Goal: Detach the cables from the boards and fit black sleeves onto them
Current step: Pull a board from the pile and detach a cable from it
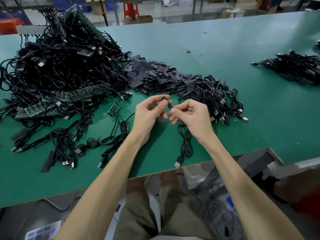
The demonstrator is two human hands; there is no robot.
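Green worktop (225,54), with workshop floor, cartons and a red stool (131,8) behind it. Far left: big heap of cables (57,66) tangled with green boards (69,97). Centre, beyond the hands: pile of black sleeves (155,75), short flat strips. Right of the pile is a bundle of coiled cables (220,101). A second bundle (294,68) lies well apart at far right.

Left hand (149,113): thumb and fingers pinch one sleeve (169,105). Its long axis runs from up-left, away from the person, down-right toward the other hand. Its lower end is just beside the right thumb tip.

Right hand (192,115): fingers curled, pinching the end of one cable (185,142); the fingers hide the tip itself. The cable drops from that hand toward the person, coiled, with its USB plug (178,162) near the worktop's near edge.

Judgement: the sleeve sits immediately left of the right hand, and the two hands nearly touch. The fitting therefore turns on lining the cable end up with the sleeve's lower mouth along that diagonal. Whether the end has entered cannot be told.
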